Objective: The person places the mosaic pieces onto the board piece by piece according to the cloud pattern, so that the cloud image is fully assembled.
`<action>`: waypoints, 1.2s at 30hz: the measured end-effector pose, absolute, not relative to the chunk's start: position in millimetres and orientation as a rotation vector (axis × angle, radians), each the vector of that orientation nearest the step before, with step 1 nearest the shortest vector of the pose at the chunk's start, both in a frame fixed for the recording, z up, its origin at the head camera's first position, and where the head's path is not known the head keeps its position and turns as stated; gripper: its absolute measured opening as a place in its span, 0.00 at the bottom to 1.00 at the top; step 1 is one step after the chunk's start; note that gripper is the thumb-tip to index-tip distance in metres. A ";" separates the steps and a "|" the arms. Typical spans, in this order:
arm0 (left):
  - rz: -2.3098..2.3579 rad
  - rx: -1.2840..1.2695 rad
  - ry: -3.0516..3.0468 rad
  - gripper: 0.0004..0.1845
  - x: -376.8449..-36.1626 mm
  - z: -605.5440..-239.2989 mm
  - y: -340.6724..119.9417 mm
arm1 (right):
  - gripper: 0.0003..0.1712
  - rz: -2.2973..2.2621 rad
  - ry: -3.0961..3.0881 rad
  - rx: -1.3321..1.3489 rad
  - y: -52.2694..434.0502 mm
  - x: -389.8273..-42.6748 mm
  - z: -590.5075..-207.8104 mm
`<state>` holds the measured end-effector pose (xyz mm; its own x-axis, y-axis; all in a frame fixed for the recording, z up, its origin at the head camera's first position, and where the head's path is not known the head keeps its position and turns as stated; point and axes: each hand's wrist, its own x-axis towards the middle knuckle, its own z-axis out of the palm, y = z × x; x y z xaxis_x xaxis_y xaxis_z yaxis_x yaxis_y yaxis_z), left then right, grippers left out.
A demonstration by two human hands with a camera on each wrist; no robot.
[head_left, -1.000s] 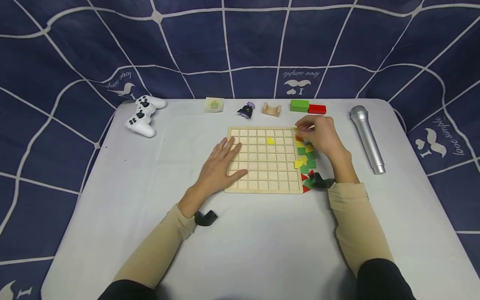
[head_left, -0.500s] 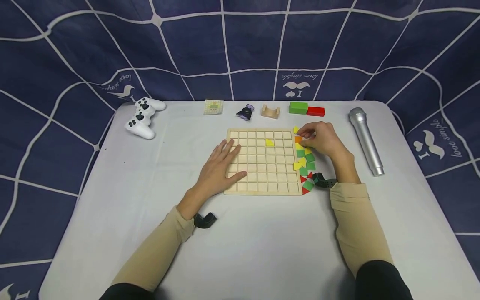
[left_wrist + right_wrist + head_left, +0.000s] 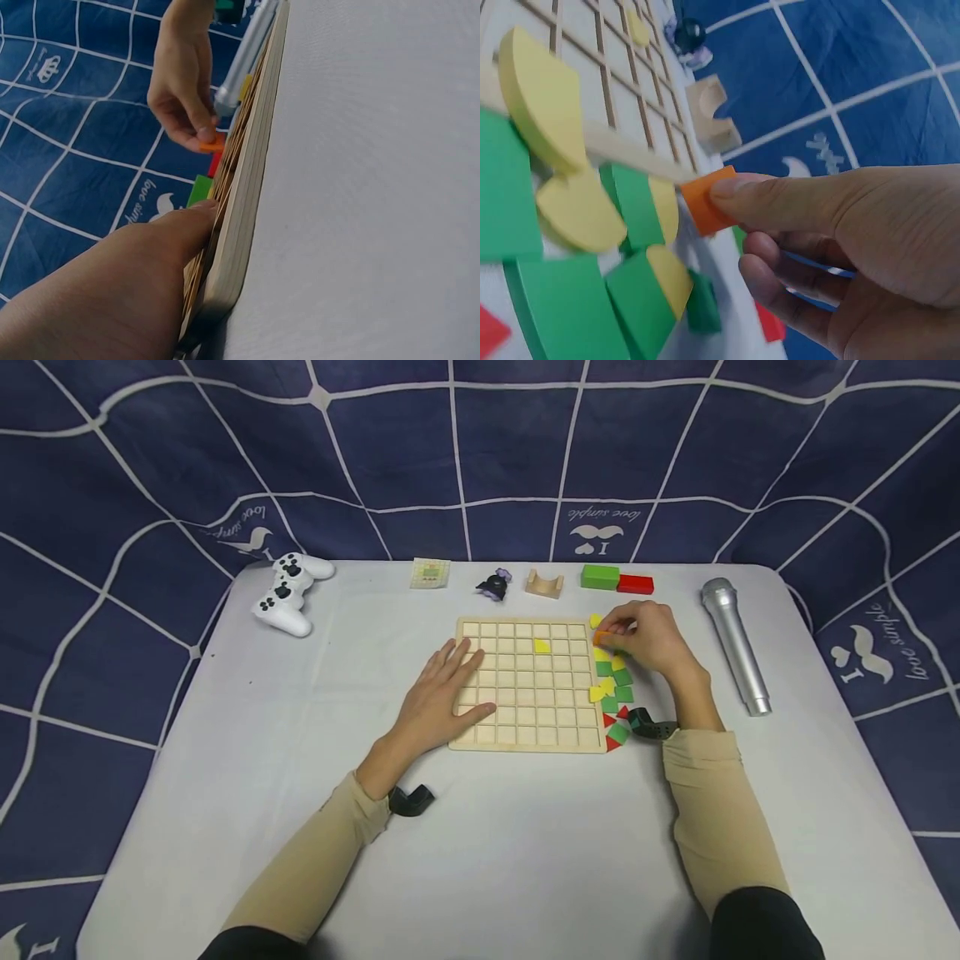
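A wooden grid board (image 3: 525, 684) lies on the white table, with one yellow quarter-round tile (image 3: 542, 647) in a cell near its far side. My left hand (image 3: 432, 697) rests on the board's left edge, fingers straight and spread. Beyond the board's right edge, my right hand (image 3: 648, 639) pinches an orange square tile (image 3: 708, 201) between thumb and fingers. Next to that hand lie green tiles (image 3: 566, 307), yellow tiles (image 3: 581, 210) and red triangular tiles (image 3: 613, 743), loosely piled along the board's right side.
Along the far edge stand a white game controller (image 3: 288, 593), a pattern card (image 3: 430, 573), a small dark figurine (image 3: 494, 584), a curved wooden block (image 3: 543, 584), a green block (image 3: 600, 577) and a red block (image 3: 635, 584). A silver microphone (image 3: 737, 647) lies at the right.
My right hand has shifted slightly toward me and now lifts the orange tile that lay beside the board half a second ago. My left hand stays in place.
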<state>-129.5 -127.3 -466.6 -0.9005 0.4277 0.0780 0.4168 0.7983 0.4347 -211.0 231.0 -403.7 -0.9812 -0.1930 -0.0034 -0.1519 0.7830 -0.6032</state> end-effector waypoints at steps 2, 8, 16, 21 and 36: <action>0.710 0.697 2.954 0.50 -129.4 -466.1 -127.1 | 0.06 -0.995 2.913 -0.308 225.1 -210.6 -400.1; 0.692 0.682 2.948 0.49 -127.8 -467.0 -128.9 | 0.03 -1.063 2.865 -0.447 186.1 -212.7 -392.7; 0.698 0.699 2.959 0.49 -127.3 -469.7 -128.7 | 0.04 -1.033 2.804 -0.576 135.3 -217.1 -397.7; 0.697 0.704 2.945 0.49 -127.1 -467.8 -125.7 | 0.04 -1.035 2.839 -0.578 129.2 -215.3 -407.3; 0.684 0.715 2.955 0.49 -127.9 -463.3 -128.9 | 0.12 -0.587 3.025 -0.922 125.5 -196.7 -412.0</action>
<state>-127.9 -128.9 -463.3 -0.8943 0.4409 0.0767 0.4297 0.7982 0.4221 -196.7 125.5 -412.0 -0.8333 -0.5244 0.1750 -0.5518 0.7695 -0.3216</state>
